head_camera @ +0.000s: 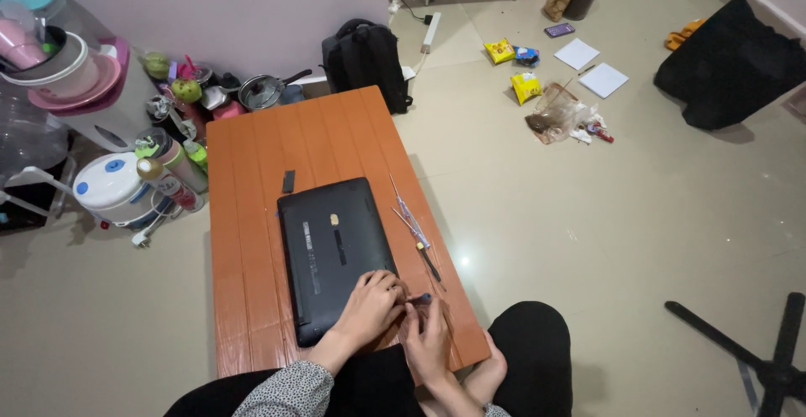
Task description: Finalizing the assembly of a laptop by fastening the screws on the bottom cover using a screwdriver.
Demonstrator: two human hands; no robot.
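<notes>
Evidently the step in hand was loosening a screw at the near right corner of the upturned black laptop (336, 253), which lay on the orange bench (243, 215). The left hand (369, 304) pressed flat on the casing, its grip holding nothing. The right hand (428, 337) pinched a small screwdriver (417, 298). Next would need steady downward turning, probably. Spare screwdrivers (409, 215) lay just beside the laptop.

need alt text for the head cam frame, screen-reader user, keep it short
Seen from above, a seated person's left hand rests on the near corner of a black laptop lying closed, underside up, on a low orange table, while the right hand holds a small tool beside it. Three screwdrivers lie to the laptop's right.
</notes>
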